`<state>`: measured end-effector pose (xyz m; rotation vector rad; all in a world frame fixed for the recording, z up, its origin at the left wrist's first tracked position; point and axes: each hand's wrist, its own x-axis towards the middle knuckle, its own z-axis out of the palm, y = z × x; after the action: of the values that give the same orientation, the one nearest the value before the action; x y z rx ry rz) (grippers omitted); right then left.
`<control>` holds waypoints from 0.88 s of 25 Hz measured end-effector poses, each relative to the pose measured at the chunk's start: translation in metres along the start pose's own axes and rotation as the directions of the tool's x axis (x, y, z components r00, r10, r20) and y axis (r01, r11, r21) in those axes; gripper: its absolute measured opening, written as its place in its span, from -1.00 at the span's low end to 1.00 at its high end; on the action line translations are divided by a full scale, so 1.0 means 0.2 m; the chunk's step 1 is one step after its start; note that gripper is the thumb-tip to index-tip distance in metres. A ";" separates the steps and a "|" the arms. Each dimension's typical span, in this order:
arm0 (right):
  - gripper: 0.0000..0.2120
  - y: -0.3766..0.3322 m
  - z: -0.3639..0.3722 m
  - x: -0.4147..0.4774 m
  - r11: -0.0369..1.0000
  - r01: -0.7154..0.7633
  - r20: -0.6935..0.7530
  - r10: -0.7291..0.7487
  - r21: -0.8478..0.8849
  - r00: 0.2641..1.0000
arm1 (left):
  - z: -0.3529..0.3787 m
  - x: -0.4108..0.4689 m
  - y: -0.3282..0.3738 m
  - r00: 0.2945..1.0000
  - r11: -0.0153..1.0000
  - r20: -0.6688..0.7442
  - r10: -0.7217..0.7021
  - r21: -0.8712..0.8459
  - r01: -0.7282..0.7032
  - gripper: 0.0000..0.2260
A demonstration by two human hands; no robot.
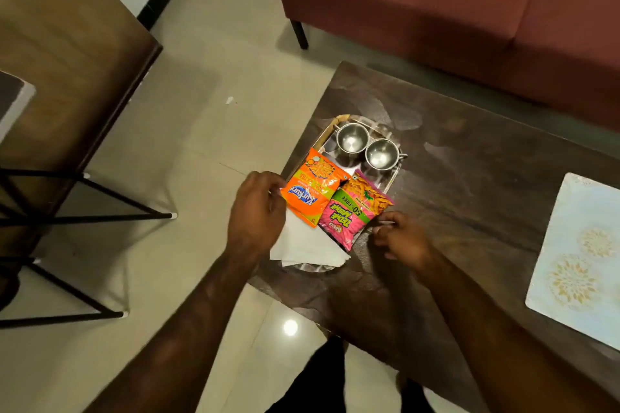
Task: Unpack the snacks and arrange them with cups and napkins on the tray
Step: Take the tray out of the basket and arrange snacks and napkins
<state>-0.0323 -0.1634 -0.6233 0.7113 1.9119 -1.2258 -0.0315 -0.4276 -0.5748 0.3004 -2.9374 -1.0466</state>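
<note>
Left hand [256, 211] at tray [322, 141] edge, fingers curled, apparently pinching orange packet [310, 189] corner; blur hides contact. Right hand [401, 238] beside pink packet [349, 211], fingers loosely bent, holding nothing. Napkins [305, 246] under packets, between hands. Two steel cups [352, 137] beyond fingertips. Best nudge packets square, gently, clear of cups. Placemat [577, 258] well right on bench [469, 178].

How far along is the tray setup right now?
Mostly done: two steel cups, the orange packet and pink packet sit on the tray, over white napkins. The left hand is nudging the orange packet; the right hand hovers beside the pink one. Only straightening remains.
</note>
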 end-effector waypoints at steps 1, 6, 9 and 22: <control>-0.82 -0.02 0.03 0.02 0.998 -0.043 -0.002 0.043 0.035 0.999 | -0.02 0.05 -0.09 0.995 0.995 -0.022 -0.093 0.019 0.094 -0.83; -0.80 -0.04 0.15 0.08 0.986 -0.110 -0.028 0.114 0.125 0.993 | 0.08 0.21 -0.38 0.840 0.910 0.350 -0.416 0.159 0.384 -0.72; -0.72 -0.03 0.20 0.13 0.971 -0.113 -0.047 0.125 0.211 0.991 | 0.16 0.25 -0.37 0.765 0.924 0.519 -0.381 0.192 0.330 -0.74; -0.67 0.01 0.22 0.22 0.960 -0.071 -0.213 0.132 0.270 0.968 | 0.25 0.30 -0.42 0.673 0.846 0.623 -0.398 -0.034 0.532 -0.89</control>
<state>-0.0430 -0.2007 -0.6726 1.1197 1.8860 -1.3941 -0.0784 -0.4719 -0.6695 0.9267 -3.3111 -1.8156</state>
